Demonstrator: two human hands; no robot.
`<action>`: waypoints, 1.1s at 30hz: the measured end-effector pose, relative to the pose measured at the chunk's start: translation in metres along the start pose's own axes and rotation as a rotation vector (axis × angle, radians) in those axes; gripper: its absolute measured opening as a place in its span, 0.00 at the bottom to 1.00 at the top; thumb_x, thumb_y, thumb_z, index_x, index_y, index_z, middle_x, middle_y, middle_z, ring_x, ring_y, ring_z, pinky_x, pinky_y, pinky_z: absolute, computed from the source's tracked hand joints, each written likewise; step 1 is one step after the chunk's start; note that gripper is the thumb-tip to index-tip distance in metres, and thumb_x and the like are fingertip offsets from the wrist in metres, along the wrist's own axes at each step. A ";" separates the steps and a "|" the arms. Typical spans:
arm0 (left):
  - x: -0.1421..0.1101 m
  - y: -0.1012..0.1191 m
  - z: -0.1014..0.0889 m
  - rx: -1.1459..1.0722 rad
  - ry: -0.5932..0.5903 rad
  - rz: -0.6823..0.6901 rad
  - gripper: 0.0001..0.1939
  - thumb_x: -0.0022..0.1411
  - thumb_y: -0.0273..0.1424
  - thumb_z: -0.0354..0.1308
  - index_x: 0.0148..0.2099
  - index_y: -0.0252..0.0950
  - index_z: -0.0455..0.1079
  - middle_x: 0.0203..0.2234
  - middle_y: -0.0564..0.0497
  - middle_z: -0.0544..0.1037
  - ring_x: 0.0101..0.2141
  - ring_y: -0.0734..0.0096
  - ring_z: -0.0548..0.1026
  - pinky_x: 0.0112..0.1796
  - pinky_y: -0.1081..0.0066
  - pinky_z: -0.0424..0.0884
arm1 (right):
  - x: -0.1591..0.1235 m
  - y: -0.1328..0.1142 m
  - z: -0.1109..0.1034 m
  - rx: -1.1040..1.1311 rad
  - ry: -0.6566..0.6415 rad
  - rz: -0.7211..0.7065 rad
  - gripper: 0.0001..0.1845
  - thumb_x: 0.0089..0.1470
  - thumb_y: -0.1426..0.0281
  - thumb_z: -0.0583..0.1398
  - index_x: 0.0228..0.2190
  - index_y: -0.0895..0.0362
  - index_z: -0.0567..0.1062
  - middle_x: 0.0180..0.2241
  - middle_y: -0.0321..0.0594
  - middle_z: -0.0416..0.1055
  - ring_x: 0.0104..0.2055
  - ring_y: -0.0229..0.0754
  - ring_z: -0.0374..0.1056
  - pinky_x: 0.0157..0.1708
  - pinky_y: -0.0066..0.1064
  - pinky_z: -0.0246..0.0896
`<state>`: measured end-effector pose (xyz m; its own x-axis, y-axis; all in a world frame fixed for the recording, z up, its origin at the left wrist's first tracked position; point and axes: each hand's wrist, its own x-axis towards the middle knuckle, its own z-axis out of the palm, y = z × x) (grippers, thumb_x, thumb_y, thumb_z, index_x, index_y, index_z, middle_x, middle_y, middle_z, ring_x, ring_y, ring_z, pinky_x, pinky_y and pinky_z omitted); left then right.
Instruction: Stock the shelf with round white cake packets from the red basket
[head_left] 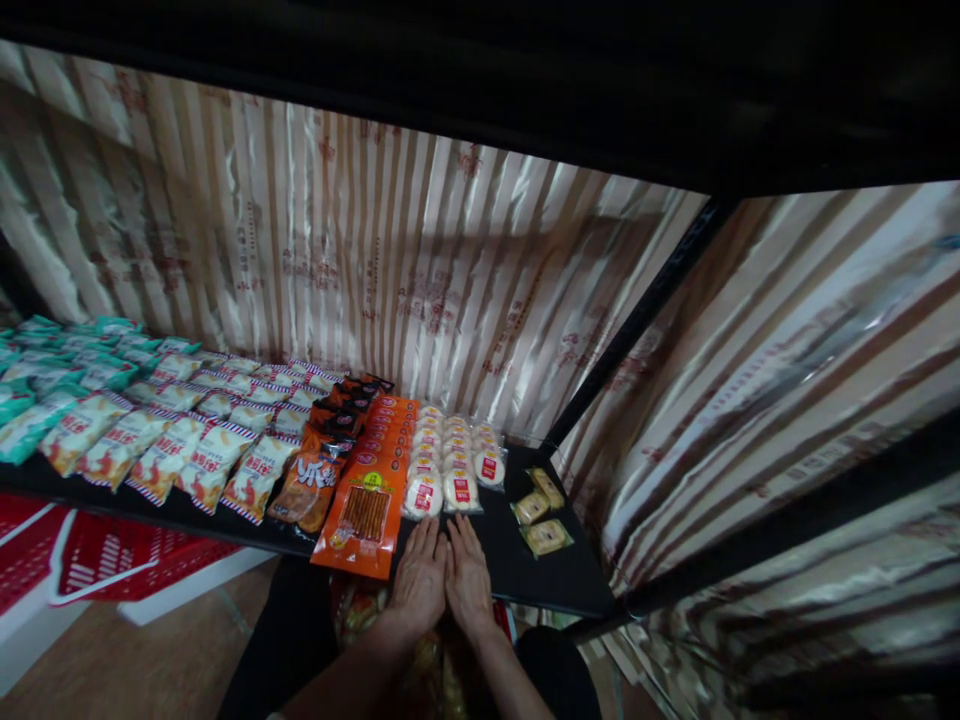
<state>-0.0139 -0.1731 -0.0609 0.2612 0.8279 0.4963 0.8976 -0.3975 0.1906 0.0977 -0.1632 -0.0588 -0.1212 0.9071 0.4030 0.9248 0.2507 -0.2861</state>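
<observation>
My left hand and my right hand lie flat side by side on the front of a black shelf, fingers stretched out, holding nothing. Their fingertips almost touch the front row of round white snack packs with red labels. An orange packet of brown sticks lies just left of my left hand. Three small yellowish packets sit to the right of my right hand.
Farther left the shelf holds rows of orange-black packets, red-and-white striped bags and teal bags. Red baskets stand below at left. Striped plastic sheeting covers the back and right side.
</observation>
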 end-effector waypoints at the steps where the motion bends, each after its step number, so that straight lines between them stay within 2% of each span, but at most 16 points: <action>1: -0.001 0.000 0.000 -0.004 -0.002 -0.006 0.21 0.58 0.24 0.42 0.52 0.31 0.65 0.51 0.41 0.69 0.52 0.63 0.65 0.50 0.60 0.64 | 0.000 0.001 0.002 -0.009 0.003 -0.012 0.23 0.57 0.69 0.44 0.49 0.63 0.68 0.54 0.48 0.62 0.59 0.46 0.53 0.55 0.42 0.54; 10: 0.001 -0.021 -0.013 -0.079 -0.024 -0.032 0.21 0.58 0.26 0.44 0.53 0.30 0.64 0.55 0.40 0.64 0.56 0.59 0.60 0.52 0.57 0.61 | 0.000 -0.001 0.013 -0.074 0.078 -0.008 0.24 0.58 0.65 0.44 0.48 0.63 0.69 0.54 0.50 0.61 0.59 0.47 0.52 0.55 0.42 0.53; 17: 0.002 -0.032 -0.027 -0.116 0.010 -0.051 0.20 0.59 0.27 0.44 0.52 0.29 0.66 0.53 0.38 0.65 0.56 0.55 0.59 0.52 0.54 0.60 | 0.001 -0.005 0.011 -0.129 0.057 -0.003 0.25 0.59 0.66 0.43 0.48 0.68 0.69 0.53 0.53 0.62 0.59 0.47 0.52 0.56 0.41 0.53; 20: 0.002 -0.027 -0.025 -0.139 0.026 -0.044 0.19 0.59 0.28 0.44 0.50 0.29 0.67 0.53 0.38 0.66 0.56 0.55 0.59 0.52 0.54 0.61 | 0.001 -0.005 0.010 -0.115 0.052 0.008 0.24 0.58 0.67 0.44 0.47 0.67 0.69 0.53 0.52 0.63 0.59 0.46 0.53 0.56 0.41 0.53; 24: -0.006 -0.011 -0.015 -0.209 -0.027 0.032 0.19 0.60 0.26 0.42 0.51 0.30 0.66 0.53 0.41 0.67 0.55 0.59 0.61 0.51 0.57 0.64 | -0.004 -0.001 0.013 -0.037 0.037 0.040 0.23 0.56 0.69 0.46 0.49 0.65 0.68 0.54 0.50 0.62 0.59 0.45 0.52 0.56 0.41 0.53; 26: -0.015 -0.002 -0.009 -0.267 -0.077 0.053 0.20 0.61 0.25 0.42 0.54 0.30 0.64 0.53 0.43 0.67 0.54 0.61 0.63 0.51 0.61 0.65 | -0.011 0.001 0.017 0.023 0.042 0.083 0.23 0.54 0.71 0.46 0.49 0.64 0.68 0.55 0.48 0.61 0.59 0.44 0.52 0.56 0.41 0.53; 29: -0.030 0.008 -0.003 -0.338 -0.145 -0.009 0.22 0.60 0.27 0.44 0.56 0.30 0.61 0.53 0.42 0.66 0.54 0.63 0.62 0.52 0.65 0.63 | -0.026 0.003 0.023 0.127 0.069 0.134 0.23 0.54 0.71 0.45 0.49 0.59 0.68 0.55 0.44 0.60 0.59 0.42 0.52 0.56 0.41 0.52; 33: -0.051 0.011 -0.007 -0.395 -0.207 0.017 0.22 0.60 0.28 0.44 0.57 0.31 0.60 0.55 0.43 0.64 0.55 0.64 0.62 0.55 0.66 0.60 | -0.045 -0.002 0.023 0.220 0.087 0.167 0.23 0.55 0.71 0.44 0.50 0.57 0.67 0.55 0.42 0.59 0.59 0.41 0.52 0.56 0.40 0.52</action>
<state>-0.0202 -0.2220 -0.0777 0.3760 0.8658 0.3300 0.6983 -0.4989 0.5132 0.0930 -0.1970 -0.0968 0.0662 0.9120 0.4049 0.8277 0.1764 -0.5327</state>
